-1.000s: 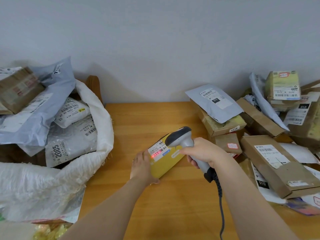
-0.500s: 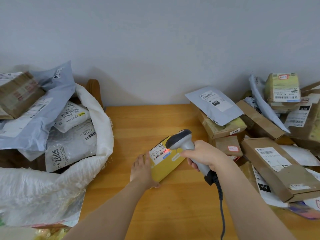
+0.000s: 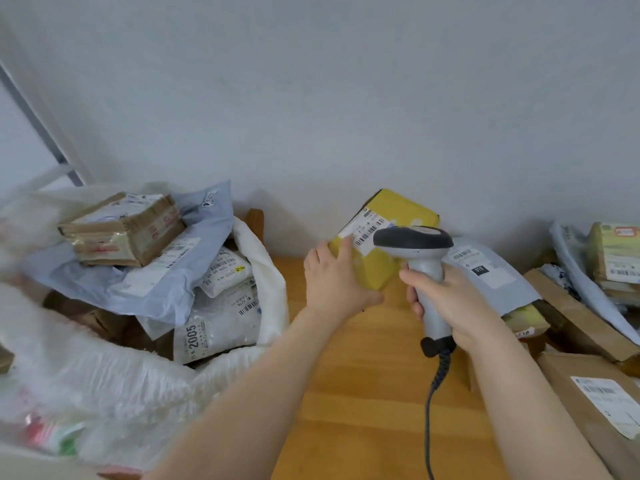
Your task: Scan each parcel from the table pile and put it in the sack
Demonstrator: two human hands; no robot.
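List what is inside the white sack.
A taped brown box lies on a blue-grey mailer, with white labelled bags beside and below it. Whatever sits deeper in the sack is covered by these.

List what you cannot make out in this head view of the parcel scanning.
Head view throughout:
1. Label on the yellow box: print too small; the scanner covers its right end.
2. Scanner trigger: hidden behind the right hand.
3. Sack, lower left: blurred.
4. Brown box, lower right: cut off by the edge.
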